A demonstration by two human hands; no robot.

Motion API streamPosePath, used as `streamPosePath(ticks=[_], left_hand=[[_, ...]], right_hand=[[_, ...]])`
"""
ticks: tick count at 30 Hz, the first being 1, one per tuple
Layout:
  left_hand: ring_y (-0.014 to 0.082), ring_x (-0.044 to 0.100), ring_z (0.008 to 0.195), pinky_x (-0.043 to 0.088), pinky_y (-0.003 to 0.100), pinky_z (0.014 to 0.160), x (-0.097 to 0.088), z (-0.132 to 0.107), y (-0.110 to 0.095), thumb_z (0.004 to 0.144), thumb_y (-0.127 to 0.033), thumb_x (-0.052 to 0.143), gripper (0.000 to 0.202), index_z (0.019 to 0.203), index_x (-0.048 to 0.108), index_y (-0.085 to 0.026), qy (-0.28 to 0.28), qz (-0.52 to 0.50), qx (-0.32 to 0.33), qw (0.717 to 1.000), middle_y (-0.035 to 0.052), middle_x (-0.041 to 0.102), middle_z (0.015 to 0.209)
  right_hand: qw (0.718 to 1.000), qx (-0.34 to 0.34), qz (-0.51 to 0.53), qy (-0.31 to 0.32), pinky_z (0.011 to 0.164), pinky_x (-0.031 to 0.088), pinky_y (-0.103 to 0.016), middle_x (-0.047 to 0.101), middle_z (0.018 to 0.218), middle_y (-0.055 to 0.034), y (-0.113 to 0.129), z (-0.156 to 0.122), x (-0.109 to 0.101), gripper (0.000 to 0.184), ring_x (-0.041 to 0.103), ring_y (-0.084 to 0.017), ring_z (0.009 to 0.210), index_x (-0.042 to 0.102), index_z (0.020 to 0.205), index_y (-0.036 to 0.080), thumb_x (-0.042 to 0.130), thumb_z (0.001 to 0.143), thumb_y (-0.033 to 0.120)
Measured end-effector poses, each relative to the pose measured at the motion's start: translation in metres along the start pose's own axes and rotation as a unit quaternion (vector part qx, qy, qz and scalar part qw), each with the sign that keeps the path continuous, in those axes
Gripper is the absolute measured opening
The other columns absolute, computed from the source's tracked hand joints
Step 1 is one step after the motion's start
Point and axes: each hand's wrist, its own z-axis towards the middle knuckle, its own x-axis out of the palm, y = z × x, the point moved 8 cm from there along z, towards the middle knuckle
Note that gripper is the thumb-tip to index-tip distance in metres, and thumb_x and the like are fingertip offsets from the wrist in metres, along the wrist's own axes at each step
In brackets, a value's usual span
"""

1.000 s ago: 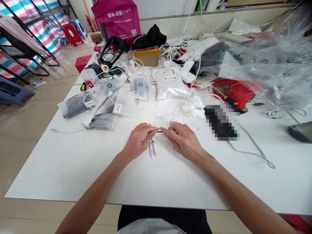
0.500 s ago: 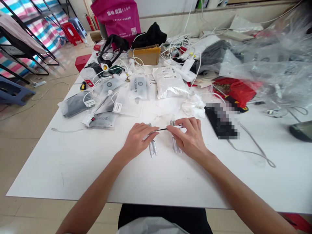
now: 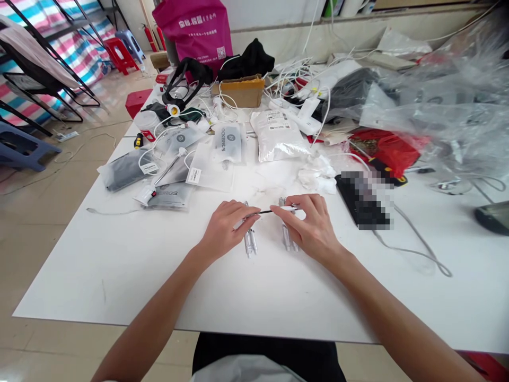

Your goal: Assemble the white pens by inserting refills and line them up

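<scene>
My left hand (image 3: 225, 227) and my right hand (image 3: 310, 224) rest on the white table (image 3: 119, 265), fingertips facing each other. Between them stretches a thin dark refill (image 3: 265, 211). The left fingers pinch a clear pen barrel at one end, the right fingers pinch the other end of the refill. Under the left hand lie clear pen barrels (image 3: 250, 243) side by side. More clear pen parts (image 3: 287, 239) lie under the right hand.
Plastic pouches (image 3: 226, 143), white cables and a cardboard box (image 3: 240, 91) crowd the far half of the table. A blurred dark object (image 3: 363, 199) with a grey cable (image 3: 417, 249) lies right. Clear plastic bags (image 3: 445, 106) pile at far right. A magenta bag (image 3: 194, 26) stands behind.
My hands have drawn apart: the right hand moved right, exposing the thin dark refill between the fingertips. The left hand has barely moved.
</scene>
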Motion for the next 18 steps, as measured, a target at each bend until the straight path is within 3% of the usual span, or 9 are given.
streamPosePath(ticks=[3,5,8,11,13,15,18], left_hand=[[0.0205,0.066,0.079,0.046,0.037,0.082,0.003,0.000,0.001,0.108,-0.037,0.061,0.023,0.119,0.079,-0.026,0.011,-0.001,-0.004,1.000,0.0050,0.078,0.086],[0.0206,0.065,0.078,0.046,0.037,0.081,0.003,0.000,0.001,0.108,-0.038,0.061,0.024,0.120,0.078,-0.026,0.014,-0.001,-0.004,1.000,0.0047,0.078,0.085],[0.0203,0.065,0.078,0.045,0.037,0.081,0.005,0.000,-0.001,0.109,-0.036,0.060,0.024,0.119,0.078,-0.024,0.021,0.000,0.004,1.000,0.0047,0.077,0.084],[0.0196,0.065,0.078,0.047,0.036,0.081,0.006,-0.001,-0.004,0.110,-0.036,0.059,0.023,0.116,0.077,-0.023,0.025,-0.007,0.003,1.000,0.0046,0.076,0.083],[0.0195,0.066,0.082,0.050,0.036,0.083,0.007,-0.003,-0.006,0.110,-0.037,0.058,0.024,0.116,0.076,-0.023,0.028,-0.036,-0.016,0.999,0.0051,0.077,0.089],[0.0193,0.069,0.090,0.053,0.034,0.085,0.011,-0.005,-0.005,0.110,-0.039,0.057,0.024,0.119,0.073,-0.023,0.044,-0.096,-0.059,0.993,0.0059,0.078,0.100],[0.0177,0.072,0.094,0.055,0.030,0.084,0.024,-0.011,-0.006,0.112,-0.039,0.054,0.026,0.127,0.067,-0.022,0.093,-0.216,-0.135,0.963,0.0068,0.078,0.110]], right_hand=[[0.999,-0.019,0.017,0.021,0.085,0.050,-0.041,0.067,0.116,-0.0102,0.004,0.000,0.002,0.070,0.059,-0.026,0.102,0.052,0.151,0.034,0.051,0.094,-0.005],[0.998,-0.018,0.056,0.019,0.083,0.054,-0.041,0.068,0.118,-0.0112,0.005,0.001,0.001,0.065,0.063,-0.025,0.102,0.049,0.154,0.033,0.053,0.098,0.000],[0.988,0.035,0.152,-0.014,0.082,0.060,-0.040,0.067,0.117,-0.0124,0.001,0.003,-0.004,0.048,0.068,-0.026,0.105,0.056,0.145,0.029,0.065,0.101,0.013],[0.957,0.133,0.253,-0.059,0.081,0.064,-0.041,0.071,0.109,-0.0091,-0.010,0.002,-0.007,0.039,0.072,-0.025,0.099,0.062,0.131,0.027,0.077,0.095,0.020],[0.925,0.177,0.321,-0.095,0.080,0.066,-0.042,0.074,0.106,-0.0064,-0.015,0.000,-0.009,0.044,0.075,-0.024,0.093,0.062,0.128,0.027,0.084,0.090,0.020],[0.899,0.183,0.376,-0.132,0.082,0.067,-0.042,0.075,0.106,-0.0048,-0.015,-0.001,-0.012,0.052,0.077,-0.023,0.092,0.061,0.129,0.027,0.087,0.086,0.016],[0.886,0.157,0.409,-0.149,0.089,0.067,-0.045,0.078,0.109,-0.0045,-0.008,-0.001,-0.015,0.055,0.079,-0.023,0.098,0.059,0.134,0.028,0.082,0.088,0.007]])
